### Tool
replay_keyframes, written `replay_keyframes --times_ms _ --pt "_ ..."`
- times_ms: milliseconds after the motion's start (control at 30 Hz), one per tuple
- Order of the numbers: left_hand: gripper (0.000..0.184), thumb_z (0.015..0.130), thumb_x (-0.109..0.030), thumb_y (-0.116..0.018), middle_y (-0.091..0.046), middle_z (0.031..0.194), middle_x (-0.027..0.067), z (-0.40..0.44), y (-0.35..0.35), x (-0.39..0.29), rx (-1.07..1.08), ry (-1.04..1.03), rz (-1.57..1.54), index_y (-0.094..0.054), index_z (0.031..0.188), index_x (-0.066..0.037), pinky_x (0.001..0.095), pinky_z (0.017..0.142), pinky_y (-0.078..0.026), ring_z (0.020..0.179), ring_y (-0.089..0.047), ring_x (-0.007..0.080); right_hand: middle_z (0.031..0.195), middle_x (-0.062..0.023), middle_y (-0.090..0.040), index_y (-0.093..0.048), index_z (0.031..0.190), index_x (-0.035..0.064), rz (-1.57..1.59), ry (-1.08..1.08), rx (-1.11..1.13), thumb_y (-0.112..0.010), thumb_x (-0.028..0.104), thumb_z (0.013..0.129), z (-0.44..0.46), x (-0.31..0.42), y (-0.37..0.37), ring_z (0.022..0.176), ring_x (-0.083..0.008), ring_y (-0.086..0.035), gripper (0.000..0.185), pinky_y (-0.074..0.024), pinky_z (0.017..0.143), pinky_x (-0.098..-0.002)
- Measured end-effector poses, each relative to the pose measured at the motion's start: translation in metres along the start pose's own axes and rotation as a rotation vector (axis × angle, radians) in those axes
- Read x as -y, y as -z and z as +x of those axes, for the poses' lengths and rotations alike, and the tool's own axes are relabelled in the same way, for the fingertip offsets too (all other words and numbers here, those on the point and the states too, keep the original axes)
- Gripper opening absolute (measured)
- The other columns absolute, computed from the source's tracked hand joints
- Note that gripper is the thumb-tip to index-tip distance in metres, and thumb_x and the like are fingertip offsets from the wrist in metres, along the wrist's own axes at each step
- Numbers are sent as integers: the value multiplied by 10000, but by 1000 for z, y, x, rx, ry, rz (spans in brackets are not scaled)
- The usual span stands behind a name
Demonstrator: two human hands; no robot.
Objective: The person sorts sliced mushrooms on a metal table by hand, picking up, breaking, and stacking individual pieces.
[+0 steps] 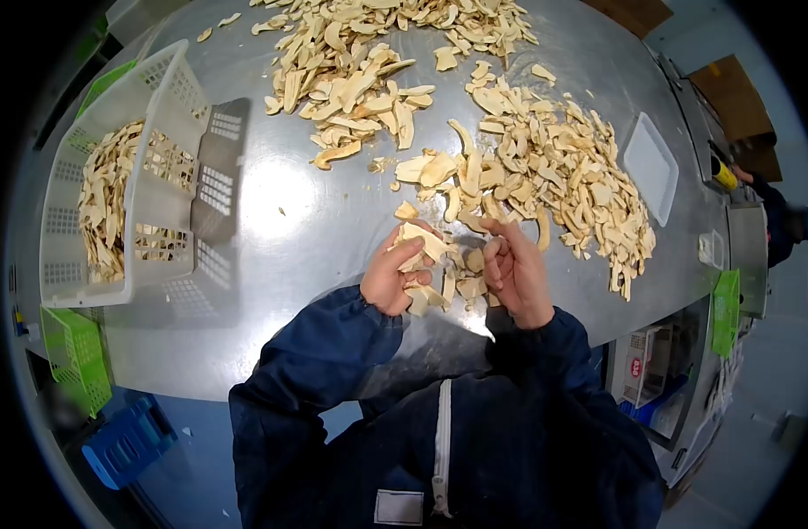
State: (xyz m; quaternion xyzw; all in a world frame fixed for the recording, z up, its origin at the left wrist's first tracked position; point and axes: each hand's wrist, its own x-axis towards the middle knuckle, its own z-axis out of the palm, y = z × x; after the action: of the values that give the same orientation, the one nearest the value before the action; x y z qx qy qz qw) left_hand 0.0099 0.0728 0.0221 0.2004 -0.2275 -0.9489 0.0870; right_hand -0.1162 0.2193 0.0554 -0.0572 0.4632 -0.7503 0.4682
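Note:
My left hand [388, 284] is closed around several pale mushroom slices [419, 245], held just above the near part of the table. To its right, my right hand [519, 278] has its fingers curled in a pinch beside the pile. Whether a slice sits between those fingertips, I cannot make out. Small broken mushroom pieces [471, 287] lie between the two hands. Just beyond them a large heap of mushroom slices [563, 163] spreads to the right, and another heap [355, 84] lies farther back.
A white perforated basket [161, 176] partly filled with slices stands at the left on the steel table [280, 229]. A white tray [651, 167] lies at the right. Green crates [82, 357] and a blue crate [126, 441] sit below. Another person [779, 220] is at far right.

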Motion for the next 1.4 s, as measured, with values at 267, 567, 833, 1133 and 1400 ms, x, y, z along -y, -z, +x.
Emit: replay_keyframes --times_ms 267,567,833,1133,1400 --pt "154 879 -125 -521 -577 926 12 2 3 3 86 3 89 -533 1029 -96 196 542 -416 748 -495 71 637 -30 -585 -591 916 6 -587 6 -73 -529 131 890 -8 -8 -23 458 -43 -445 142 -317 426 -172" --pt "171 878 -115 -512 -566 984 33 4 6 6 57 -43 18 -522 1047 -96 208 559 -428 759 -504 79 536 -64 -539 -643 835 38 -1217 102 36 -635 251 793 -32 -25 -41 465 -156 -512 218 -379 456 -305" --pt "267 893 -178 -479 -566 1058 84 10 21 5 71 -90 -379 -493 1145 -90 439 943 -417 966 -530 225 528 -72 -515 -608 812 -3 -1022 6 108 -645 206 797 -25 -15 -36 460 -122 -483 213 -356 454 -280" --pt "410 941 -262 -414 -477 1288 113 -4 10 9 206 108 -522 -374 1333 -150 508 966 -393 1188 -458 297 822 -118 -602 -585 1030 28 -1458 697 -155 -642 128 773 -15 1 -4 759 -232 -581 282 -455 686 -338" --pt "469 953 -414 -388 -503 1183 55 5 34 19 293 124 -491 -352 1367 -196 350 788 -504 984 -542 199 1181 -124 -522 -618 955 135 -1914 819 65 -682 161 713 -22 -2 42 1137 -329 -469 252 -338 929 -515"
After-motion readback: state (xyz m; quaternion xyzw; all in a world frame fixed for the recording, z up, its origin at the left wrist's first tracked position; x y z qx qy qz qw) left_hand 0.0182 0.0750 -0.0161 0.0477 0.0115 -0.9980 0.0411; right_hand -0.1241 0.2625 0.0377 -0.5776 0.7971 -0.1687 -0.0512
